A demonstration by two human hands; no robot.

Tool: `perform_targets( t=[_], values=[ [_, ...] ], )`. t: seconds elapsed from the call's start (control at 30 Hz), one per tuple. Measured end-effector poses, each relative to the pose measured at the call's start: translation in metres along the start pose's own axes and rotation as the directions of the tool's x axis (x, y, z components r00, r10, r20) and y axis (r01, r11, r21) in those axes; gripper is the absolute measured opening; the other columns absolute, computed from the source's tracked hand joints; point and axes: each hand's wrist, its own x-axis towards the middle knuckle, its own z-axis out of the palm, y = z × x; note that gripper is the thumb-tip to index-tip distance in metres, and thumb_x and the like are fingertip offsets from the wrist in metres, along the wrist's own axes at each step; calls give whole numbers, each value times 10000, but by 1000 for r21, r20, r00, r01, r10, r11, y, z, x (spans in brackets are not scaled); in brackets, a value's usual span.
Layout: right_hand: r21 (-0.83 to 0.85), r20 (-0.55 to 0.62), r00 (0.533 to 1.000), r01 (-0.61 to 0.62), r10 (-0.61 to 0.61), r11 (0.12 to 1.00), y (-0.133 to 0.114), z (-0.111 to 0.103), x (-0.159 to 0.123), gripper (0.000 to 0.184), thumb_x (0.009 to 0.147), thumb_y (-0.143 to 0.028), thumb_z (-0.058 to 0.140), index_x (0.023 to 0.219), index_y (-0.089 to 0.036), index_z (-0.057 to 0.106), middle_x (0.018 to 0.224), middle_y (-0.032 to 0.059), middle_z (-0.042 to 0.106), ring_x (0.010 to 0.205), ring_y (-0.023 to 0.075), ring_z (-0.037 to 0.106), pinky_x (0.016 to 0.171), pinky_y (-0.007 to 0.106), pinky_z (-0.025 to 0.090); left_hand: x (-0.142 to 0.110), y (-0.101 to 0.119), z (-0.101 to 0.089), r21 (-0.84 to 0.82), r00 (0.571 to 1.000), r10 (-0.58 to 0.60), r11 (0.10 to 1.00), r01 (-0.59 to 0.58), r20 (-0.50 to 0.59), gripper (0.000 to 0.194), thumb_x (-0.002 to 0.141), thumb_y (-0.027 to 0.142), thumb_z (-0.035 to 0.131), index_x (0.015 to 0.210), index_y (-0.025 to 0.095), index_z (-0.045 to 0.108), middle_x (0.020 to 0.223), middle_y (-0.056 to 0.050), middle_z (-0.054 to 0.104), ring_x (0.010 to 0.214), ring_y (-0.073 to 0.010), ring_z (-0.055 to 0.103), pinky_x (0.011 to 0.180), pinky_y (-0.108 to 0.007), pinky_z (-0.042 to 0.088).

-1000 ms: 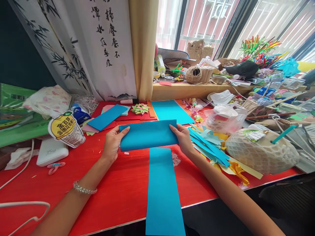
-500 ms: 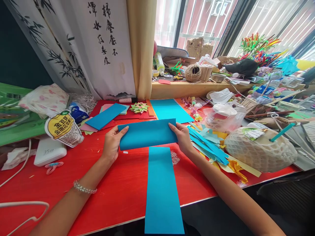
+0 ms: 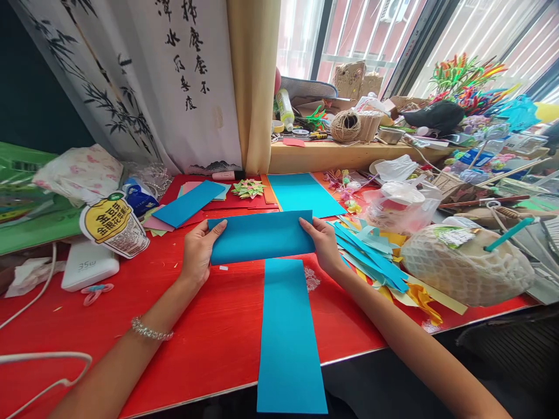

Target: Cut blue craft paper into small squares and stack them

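Note:
A blue paper rectangle (image 3: 262, 237) is held crosswise just above the red table (image 3: 209, 337). My left hand (image 3: 198, 251) grips its left end, fingers on top and thumb underneath. At the paper's right end my right hand (image 3: 325, 241) pinches it the same way. A longer blue strip (image 3: 288, 331) lies lengthwise in front of it and hangs over the table's near edge.
Another blue sheet (image 3: 303, 195) and a smaller blue piece (image 3: 187, 203) lie further back, beside a folded paper flower (image 3: 248, 188). Blue and yellow offcuts (image 3: 375, 262) pile up at the right, next to a netted melon (image 3: 465, 265). A power bank (image 3: 89, 265) sits left.
Almost nothing differs. Both hands keep their grip on the crosswise blue paper, which has shifted very slightly in the picture as the camera moved.

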Motion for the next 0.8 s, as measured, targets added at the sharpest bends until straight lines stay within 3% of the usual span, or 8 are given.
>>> perform_targets(
  t=[0.47,0.8],
  values=[
    [45,38,999,20,-21,999,2,0,-2,217,733,-420,612,812,-218,605,804,-9,643,694,151,570,610,265,468,0,-3,-1,9,999,34,999,-34,-12,281,612,400,706,791,200,622,702,5,565,617,-155,516,501,-244,447],
    [-60,-13,999,31,-31,998,4,0,-2,315,728,-505,579,878,-231,617,806,-3,633,707,158,556,568,252,443,0,-5,0,32,998,47,998,-45,-43,268,611,411,702,773,212,626,680,17,561,611,-148,509,496,-231,423]
  ],
)
